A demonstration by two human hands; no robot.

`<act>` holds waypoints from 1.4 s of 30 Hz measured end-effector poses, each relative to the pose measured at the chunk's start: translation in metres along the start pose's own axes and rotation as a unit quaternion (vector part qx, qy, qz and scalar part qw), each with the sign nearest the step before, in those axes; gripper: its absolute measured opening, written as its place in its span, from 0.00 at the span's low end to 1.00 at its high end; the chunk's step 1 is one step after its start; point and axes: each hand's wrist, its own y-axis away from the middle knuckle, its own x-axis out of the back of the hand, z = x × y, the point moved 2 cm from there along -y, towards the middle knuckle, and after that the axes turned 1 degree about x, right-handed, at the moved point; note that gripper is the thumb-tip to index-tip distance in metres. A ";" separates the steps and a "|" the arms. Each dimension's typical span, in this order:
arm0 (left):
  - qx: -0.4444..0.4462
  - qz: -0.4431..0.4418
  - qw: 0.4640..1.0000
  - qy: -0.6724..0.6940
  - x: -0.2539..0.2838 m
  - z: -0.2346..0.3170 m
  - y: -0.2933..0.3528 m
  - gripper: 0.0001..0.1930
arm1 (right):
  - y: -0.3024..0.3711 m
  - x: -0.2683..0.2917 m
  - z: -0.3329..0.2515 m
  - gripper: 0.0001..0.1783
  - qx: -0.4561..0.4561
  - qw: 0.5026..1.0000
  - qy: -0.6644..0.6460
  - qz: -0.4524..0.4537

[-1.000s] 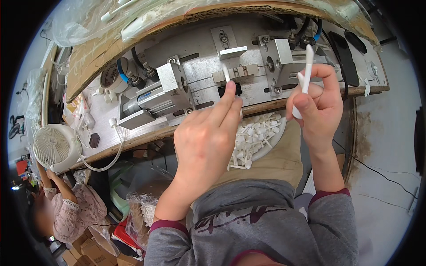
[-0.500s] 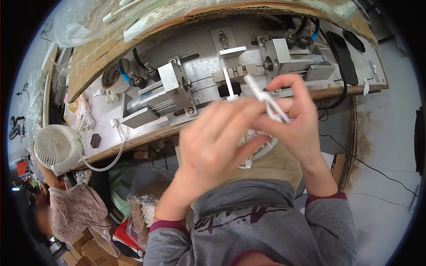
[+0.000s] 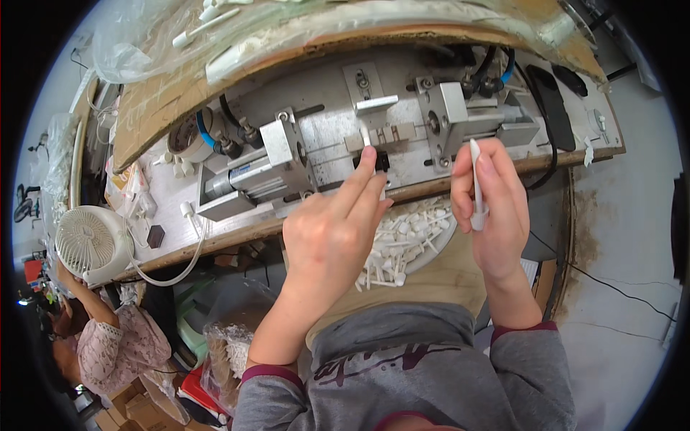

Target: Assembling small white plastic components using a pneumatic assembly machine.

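Note:
My left hand (image 3: 327, 233) reaches over the bench edge with its fingers stretched out. Its index fingertip rests on a white plastic rod (image 3: 364, 134) lying in the small metal fixture (image 3: 394, 134); the rod's lower part is hidden beneath the fingers. To the right, my right hand (image 3: 501, 208) is closed around a white plastic stick (image 3: 476, 179), held upright with the tapered end at the top and a wider end below. Between my hands, a tray (image 3: 437, 253) heaped with small white plastic pieces (image 3: 399, 244) sits at my lap.
Metal cylinder blocks flank the fixture, one on the left (image 3: 277, 154) and one on the right (image 3: 454, 115). Cardboard (image 3: 154, 104) overhangs the bench's back. A white fan (image 3: 90, 241) stands far left, near another person (image 3: 118, 341). A black phone (image 3: 550, 108) lies at right.
My hands, close together over white sticks before, have separated. The left hand's fingers now extend to the rod in the fixture; the right hand has moved slightly right with a stick.

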 end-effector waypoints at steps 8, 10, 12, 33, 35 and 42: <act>0.013 -0.023 0.999 -0.022 0.004 0.000 -0.015 0.13 | -0.010 0.003 -0.020 0.09 0.156 0.977 0.142 0.023; 0.016 -0.015 1.000 0.002 0.006 -0.002 -0.015 0.15 | -0.007 -0.003 -0.022 0.08 0.046 0.999 0.001 -0.005; 0.015 0.005 0.998 0.055 0.012 -0.002 -0.021 0.16 | -0.016 -0.004 -0.019 0.08 0.013 0.999 -0.040 -0.025; 0.027 0.007 1.000 0.014 0.000 0.006 -0.006 0.14 | -0.225 -0.087 -0.108 0.35 0.174 0.599 0.743 -0.242; 0.030 0.009 0.999 0.015 -0.001 0.000 -0.009 0.14 | -0.237 -0.084 -0.093 0.36 0.193 0.591 0.757 -0.202; 0.033 0.007 0.999 0.000 -0.006 0.000 -0.005 0.15 | -0.231 -0.054 -0.097 0.23 0.252 0.683 0.666 -0.160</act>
